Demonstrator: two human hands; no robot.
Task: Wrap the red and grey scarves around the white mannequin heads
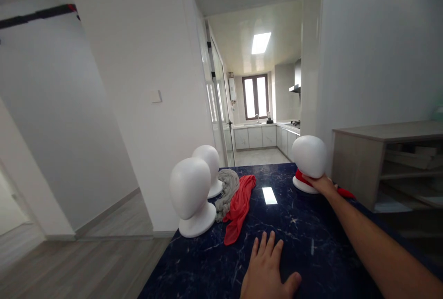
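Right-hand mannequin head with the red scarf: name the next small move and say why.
Probably draw the red scarf snug round the neck of the mannequin head. The right hand already grips there, one scarf end trails behind the wrist, and the left hand lies flat on the dark table.

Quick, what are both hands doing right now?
Left hand: open, flat on the dark table, holding nothing.
Right hand: gripping the base of the white mannequin head with the red scarf.
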